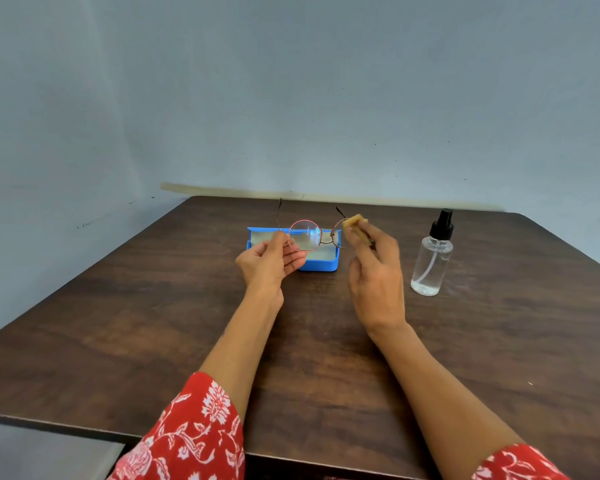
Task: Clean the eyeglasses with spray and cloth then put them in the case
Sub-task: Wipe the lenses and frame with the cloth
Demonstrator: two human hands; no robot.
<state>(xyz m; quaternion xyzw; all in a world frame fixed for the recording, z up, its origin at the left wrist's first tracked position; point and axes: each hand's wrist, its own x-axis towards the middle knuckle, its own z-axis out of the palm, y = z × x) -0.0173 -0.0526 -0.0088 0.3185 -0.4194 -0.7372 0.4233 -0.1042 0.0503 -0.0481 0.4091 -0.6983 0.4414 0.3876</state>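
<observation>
Red floral sleeves (pixel 201 431) nearest, cut off by lower frame edge. Left hand (pixel 269 261) pinching eyeglasses (pixel 305 235) at left hinge, lifted above open blue case (pixel 321 263). Right hand (pixel 374 268) gripping yellow cloth (pixel 355 225) against right lens; that lens mostly hidden behind cloth and fingers. Spray bottle (pixel 432 258) upright, right of that hand, apart from it. Bare table (pixel 118 323) surface on both sides of forearms; near edge at bottom left. Case interior partly masked by lenses.
</observation>
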